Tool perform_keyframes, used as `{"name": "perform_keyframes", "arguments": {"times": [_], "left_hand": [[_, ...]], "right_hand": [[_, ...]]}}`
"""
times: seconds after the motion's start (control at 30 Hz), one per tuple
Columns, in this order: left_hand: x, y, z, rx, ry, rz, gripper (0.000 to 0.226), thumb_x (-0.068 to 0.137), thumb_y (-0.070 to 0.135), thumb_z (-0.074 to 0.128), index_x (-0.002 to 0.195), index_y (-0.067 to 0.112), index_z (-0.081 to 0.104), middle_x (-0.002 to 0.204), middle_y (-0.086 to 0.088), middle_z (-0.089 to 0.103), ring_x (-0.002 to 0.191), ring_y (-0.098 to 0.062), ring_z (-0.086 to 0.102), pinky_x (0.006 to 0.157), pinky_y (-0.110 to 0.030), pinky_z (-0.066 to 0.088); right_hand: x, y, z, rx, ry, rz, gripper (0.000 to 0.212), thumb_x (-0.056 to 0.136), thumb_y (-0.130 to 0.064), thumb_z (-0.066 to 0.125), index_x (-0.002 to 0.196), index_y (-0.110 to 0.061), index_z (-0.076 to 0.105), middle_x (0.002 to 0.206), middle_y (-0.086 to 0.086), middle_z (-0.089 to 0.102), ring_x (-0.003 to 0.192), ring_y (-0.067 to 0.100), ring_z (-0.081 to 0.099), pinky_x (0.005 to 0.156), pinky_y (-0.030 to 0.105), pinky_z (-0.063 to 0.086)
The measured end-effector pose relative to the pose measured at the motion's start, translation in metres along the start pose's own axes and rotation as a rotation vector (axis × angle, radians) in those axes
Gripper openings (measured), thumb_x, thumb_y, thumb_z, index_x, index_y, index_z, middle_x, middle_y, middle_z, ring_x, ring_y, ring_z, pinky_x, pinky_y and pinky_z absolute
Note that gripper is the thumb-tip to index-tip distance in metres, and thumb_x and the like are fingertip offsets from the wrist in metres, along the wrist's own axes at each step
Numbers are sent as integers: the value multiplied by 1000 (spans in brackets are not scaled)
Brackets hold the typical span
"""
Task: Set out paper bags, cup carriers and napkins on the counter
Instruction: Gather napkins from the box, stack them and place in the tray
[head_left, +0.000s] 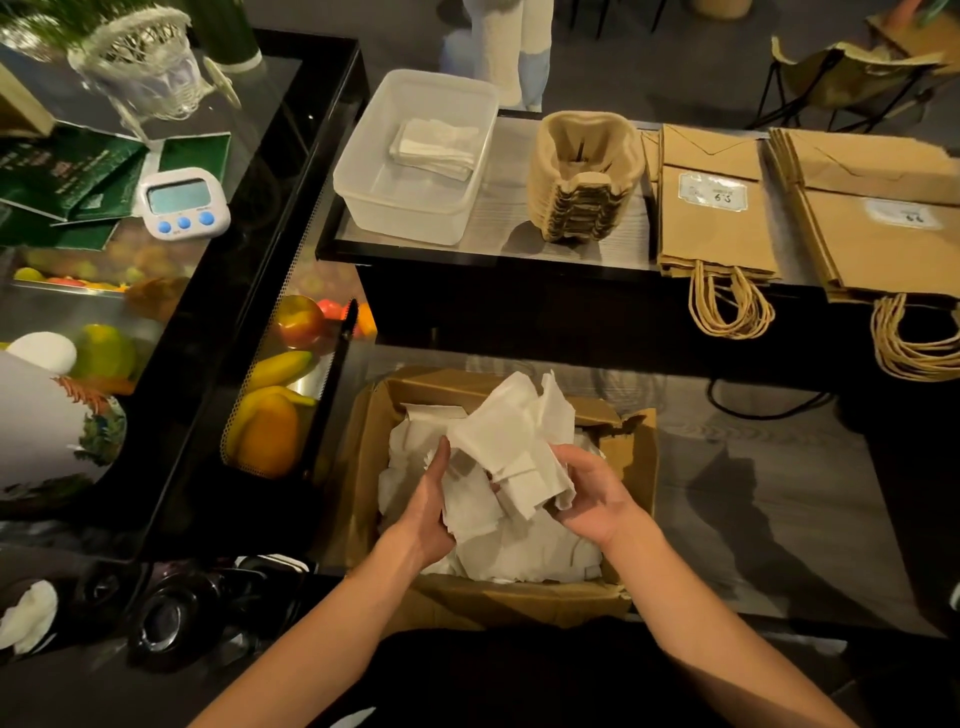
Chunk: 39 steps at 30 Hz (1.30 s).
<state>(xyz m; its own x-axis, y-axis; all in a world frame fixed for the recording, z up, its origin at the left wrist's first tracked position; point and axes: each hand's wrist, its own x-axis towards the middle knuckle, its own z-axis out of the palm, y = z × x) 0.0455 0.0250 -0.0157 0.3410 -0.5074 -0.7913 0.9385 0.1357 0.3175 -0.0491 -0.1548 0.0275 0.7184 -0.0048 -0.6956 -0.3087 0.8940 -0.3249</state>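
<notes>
On the counter (501, 208): two paper-bag stacks (717, 239) (883, 249), one carrier stack (584, 176).

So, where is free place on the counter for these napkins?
The clear tub has bare floor near and left of its folded napkins. A narrow bare strip lies between tub and cup carriers. Right of those, paper bags crowd the counter.

on the counter (506, 208), left to right: tub (405, 221) with folded napkins (436, 148) inside, cup carriers (582, 182), two stacks of paper bags (711, 218). in front, lower, cardboard box (631, 452) holding loose napkins (519, 556).
</notes>
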Motion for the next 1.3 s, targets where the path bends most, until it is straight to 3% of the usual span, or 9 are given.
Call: {"name": "perform_keyframes", "arguments": {"times": [0.17,0.3,0.4,0.5,0.67,0.77,0.87,1.0,1.3], "left_hand": [[-6,-2,5,-82,-44,28,76,88,81,44,122,19,71,121,-19,73,101,-39,74,83,-53,61],[-14,0,8,8,-125,30,54,84,39,78,129,11,65,122,-21,71,112,-40,69,94,-56,57],[-14,-4,14,120,-91,26,37,86,9,74,121,9,65,107,-17,76,104,-37,71,100,-55,52],[-13,-7,15,122,-46,47,35,88,8,73,121,12,63,99,-15,77,105,-37,69,102,-56,51],[-11,-7,12,82,13,64,39,81,11,76,119,10,65,99,-16,77,103,-37,70,93,-51,55],[-12,-7,12,83,27,64,26,87,11,72,113,8,68,99,-16,77,100,-36,70,94,-49,53],[-13,-8,13,92,50,66,24,88,12,72,112,8,70,103,-17,77,101,-37,70,97,-49,51],[-13,-7,16,100,71,74,14,92,12,69,104,6,73,102,-18,77,97,-37,71,96,-46,52],[-15,-4,18,106,93,96,11,92,10,68,102,7,72,96,-18,77,93,-37,70,94,-47,53]], "right_hand": [[15,7,-4,-313,192,-60,49,84,-10,76,130,-15,59,120,14,72,110,33,70,92,50,58],[20,14,-5,-607,355,-160,46,89,-19,77,131,-23,60,119,0,72,112,25,67,100,54,54],[14,21,5,-677,382,-197,39,93,-33,72,128,-30,57,125,-5,66,116,20,62,103,51,52],[10,23,8,-685,419,-264,48,99,-52,56,143,-33,48,133,-15,50,125,12,46,113,47,40],[12,17,-2,-762,499,-409,30,104,-39,51,132,-32,60,124,-11,67,117,13,61,103,47,52],[11,12,-2,-740,538,-440,12,103,-36,55,109,-44,61,112,-18,67,107,11,64,92,43,58],[7,7,6,-566,527,-408,16,102,-29,60,115,-39,59,110,-13,66,103,15,65,81,37,60],[3,3,17,-367,499,-377,18,98,-24,67,113,-34,64,112,-5,69,102,20,68,84,42,60],[2,-1,26,-386,486,-444,27,97,-28,68,121,-34,59,121,-2,66,109,21,64,94,45,56]]}}
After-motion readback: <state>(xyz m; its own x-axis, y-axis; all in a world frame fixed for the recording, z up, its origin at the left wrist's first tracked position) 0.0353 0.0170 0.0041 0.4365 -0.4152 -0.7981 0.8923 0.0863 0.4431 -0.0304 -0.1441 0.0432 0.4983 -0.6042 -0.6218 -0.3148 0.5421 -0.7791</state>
